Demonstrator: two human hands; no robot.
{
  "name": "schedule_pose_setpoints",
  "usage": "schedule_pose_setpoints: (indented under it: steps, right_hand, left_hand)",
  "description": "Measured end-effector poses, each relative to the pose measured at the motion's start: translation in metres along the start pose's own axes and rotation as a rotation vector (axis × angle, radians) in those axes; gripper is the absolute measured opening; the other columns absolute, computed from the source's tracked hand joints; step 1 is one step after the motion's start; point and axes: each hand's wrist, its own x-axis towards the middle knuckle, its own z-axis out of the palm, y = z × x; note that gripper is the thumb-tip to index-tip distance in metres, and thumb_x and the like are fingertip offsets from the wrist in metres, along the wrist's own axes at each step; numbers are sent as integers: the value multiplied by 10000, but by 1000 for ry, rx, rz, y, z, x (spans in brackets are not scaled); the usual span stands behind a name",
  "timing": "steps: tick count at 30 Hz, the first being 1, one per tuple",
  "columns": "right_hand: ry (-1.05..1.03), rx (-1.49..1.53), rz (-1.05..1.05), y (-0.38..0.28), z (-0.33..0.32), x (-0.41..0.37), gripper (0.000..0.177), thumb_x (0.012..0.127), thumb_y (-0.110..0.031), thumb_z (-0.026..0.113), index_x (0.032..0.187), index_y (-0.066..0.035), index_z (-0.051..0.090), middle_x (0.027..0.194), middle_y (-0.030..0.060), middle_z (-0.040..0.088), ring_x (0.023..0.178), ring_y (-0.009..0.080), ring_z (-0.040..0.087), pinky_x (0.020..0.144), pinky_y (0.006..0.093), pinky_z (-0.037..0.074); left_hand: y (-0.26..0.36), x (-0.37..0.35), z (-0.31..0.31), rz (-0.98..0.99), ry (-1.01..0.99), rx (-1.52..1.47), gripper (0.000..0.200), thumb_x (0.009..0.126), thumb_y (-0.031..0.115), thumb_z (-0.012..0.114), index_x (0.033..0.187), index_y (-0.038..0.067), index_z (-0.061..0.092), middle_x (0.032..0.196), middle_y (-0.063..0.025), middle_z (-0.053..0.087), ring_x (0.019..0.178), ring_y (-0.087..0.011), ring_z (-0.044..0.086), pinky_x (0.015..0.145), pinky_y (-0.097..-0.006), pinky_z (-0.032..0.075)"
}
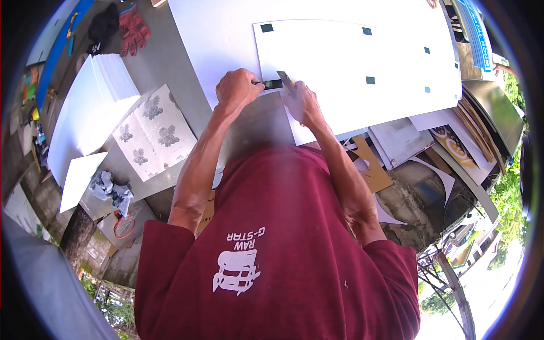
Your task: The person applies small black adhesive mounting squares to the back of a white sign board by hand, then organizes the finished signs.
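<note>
My left hand [238,88] is closed, pinching one end of a short dark strip of tape [273,84] at the near left edge of a white sheet [328,62]. Close to its right, my right hand [302,103] is closed around a cutter knife [285,78]. The knife's flat grey end points away from me and lies against the strip's other end. Several small dark squares [370,80] are spaced over the white sheet. A larger white board [212,39] lies beneath it.
To the left are a stack of white sheets [93,102], a paper with grey tree-like prints [154,133], a crumpled rag [111,191] and a red glove [134,31]. Brown board [371,167] and white offcuts lie below the sheet on the right. A blue-lettered sign [479,37] stands at far right.
</note>
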Motion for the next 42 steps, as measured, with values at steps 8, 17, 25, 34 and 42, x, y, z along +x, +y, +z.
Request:
schedule_pose_setpoints:
  steps: [8, 17, 25, 34, 42]
  right_hand:
    - [-208, -44, 86, -27, -11, -19, 419, 961, -317, 581, 1067, 86, 534, 907, 328, 677, 873, 496, 669, 786, 564, 514]
    - [-215, -133, 82, -32, -1, -16, 419, 966, -315, 537, 1075, 90, 535, 919, 336, 675, 881, 508, 667, 795, 574, 515]
    - [-184, -165, 84, -39, 2, -26, 367, 953, -260, 522, 1048, 92, 564, 895, 337, 676, 880, 511, 669, 791, 554, 528]
    - [-235, -121, -53, 20, -27, -52, 362, 950, -361, 631, 1022, -8, 588, 907, 234, 685, 864, 402, 673, 778, 504, 510]
    - [3, -518, -510, 30, -13, -46, 289, 893, -240, 712, 1088, -72, 580, 1097, 128, 576, 1100, 308, 562, 916, 437, 465]
  left_hand:
    - [-2, 4, 4, 4, 22, 23, 347, 788, 364, 760, 1035, 122, 791, 940, -141, 763, 918, -313, 725, 846, -415, 560]
    - [-6, 7, 10, 29, 50, 40, 345, 786, 367, 755, 1030, 126, 792, 947, -144, 762, 920, -320, 725, 832, -419, 565]
    - [-6, 4, 11, 57, 88, 40, 264, 786, 303, 731, 983, 141, 799, 880, -135, 756, 875, -320, 729, 789, -418, 578]
    - [-57, -1, -22, 147, 224, -303, 268, 879, 324, 735, 1029, 105, 773, 857, -134, 743, 756, -289, 711, 684, -374, 544]
    - [-78, 33, -11, 536, 652, -27, 398, 930, 85, 644, 1327, 96, 613, 903, -113, 606, 915, -323, 598, 813, -444, 509]
